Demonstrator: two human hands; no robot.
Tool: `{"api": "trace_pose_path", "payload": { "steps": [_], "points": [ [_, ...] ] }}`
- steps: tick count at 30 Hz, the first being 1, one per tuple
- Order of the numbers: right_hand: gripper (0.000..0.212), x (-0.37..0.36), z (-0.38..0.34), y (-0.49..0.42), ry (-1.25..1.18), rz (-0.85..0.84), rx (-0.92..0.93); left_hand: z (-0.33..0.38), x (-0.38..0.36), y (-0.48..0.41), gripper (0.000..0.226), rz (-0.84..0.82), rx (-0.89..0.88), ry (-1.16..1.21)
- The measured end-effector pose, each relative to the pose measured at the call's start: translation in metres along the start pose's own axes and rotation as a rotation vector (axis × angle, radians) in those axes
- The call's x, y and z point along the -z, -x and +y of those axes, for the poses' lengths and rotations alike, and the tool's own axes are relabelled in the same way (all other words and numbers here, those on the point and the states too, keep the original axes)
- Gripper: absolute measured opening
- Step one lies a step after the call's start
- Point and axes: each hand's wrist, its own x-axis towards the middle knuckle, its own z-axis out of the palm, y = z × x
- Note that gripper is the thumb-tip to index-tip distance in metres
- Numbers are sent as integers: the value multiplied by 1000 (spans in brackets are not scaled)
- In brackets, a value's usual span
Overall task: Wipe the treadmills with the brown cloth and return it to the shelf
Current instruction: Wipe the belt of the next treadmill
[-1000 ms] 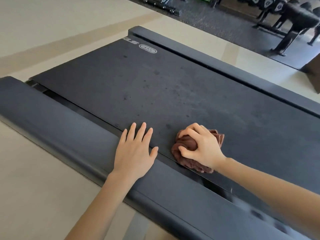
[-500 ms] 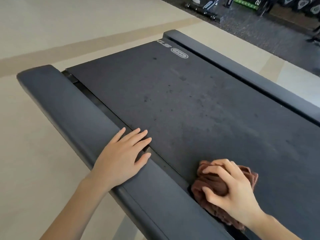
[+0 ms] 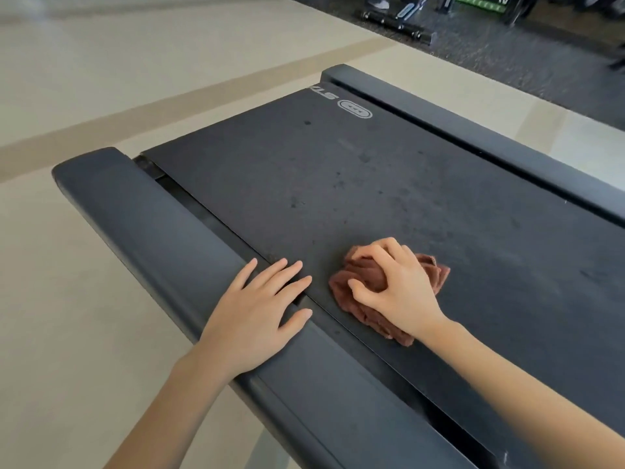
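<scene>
A dark treadmill belt (image 3: 389, 198) with dusty spots and a white logo near its far end fills the middle of the view. My right hand (image 3: 395, 286) presses a bunched brown cloth (image 3: 365, 299) onto the belt close to its near edge. My left hand (image 3: 257, 316) lies flat, fingers spread, on the grey side rail (image 3: 152, 225), with its fingertips reaching over the gap onto the belt's edge. The two hands are a short span apart. No shelf is in view.
The treadmill's far side rail (image 3: 473, 137) runs along the other edge of the belt. Beige floor with a tan stripe (image 3: 169, 106) lies to the left and beyond. Dark rubber flooring with gym equipment (image 3: 399, 22) sits at the top right.
My right hand has slid the cloth along the belt's near edge, away and back toward my left hand. My left hand has stayed flat on the side rail while the view shifted.
</scene>
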Motion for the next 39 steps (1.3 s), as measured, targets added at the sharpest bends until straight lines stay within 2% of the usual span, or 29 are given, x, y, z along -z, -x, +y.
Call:
{"api": "trace_pose_path", "payload": {
  "steps": [3, 5, 8, 11, 14, 17, 18, 23, 26, 30, 35, 39],
  "points": [
    [30, 31, 18, 79, 3, -26, 42, -4, -5, 1, 61, 0, 19, -22],
    [32, 41, 29, 98, -15, -15, 37, -2, -7, -6, 60, 26, 66, -7],
    [28, 36, 36, 69, 1, 18, 40, 14, -13, -33, 60, 17, 54, -6],
    [28, 23, 42, 9, 32, 67, -78, 27, -24, -50, 64, -37, 29, -56],
    [30, 6, 48, -43, 110, 127, -245, 24, -30, -48, 65, -21, 24, -89],
    [34, -1, 40, -55, 146, 140, -343, 22, -28, -49, 65, -14, 13, -80],
    [35, 1, 37, -41, 134, 133, -331, 24, -27, -49, 64, -32, 3, -87],
    [32, 48, 52, 89, 56, -11, -18, 22, -29, -48, 66, -22, -2, -88],
    [30, 76, 78, 120, 46, -43, -6, 23, -31, -48, 71, -25, -4, -93],
    [29, 66, 87, 82, 42, -23, 46, 26, -30, -47, 74, -30, 9, -102],
    [30, 29, 76, -29, -21, 6, 27, 29, -25, -47, 74, -55, 27, -126],
    [31, 3, 66, -102, 30, -29, -28, 30, -18, -45, 78, -88, 40, -111]
  ]
}}
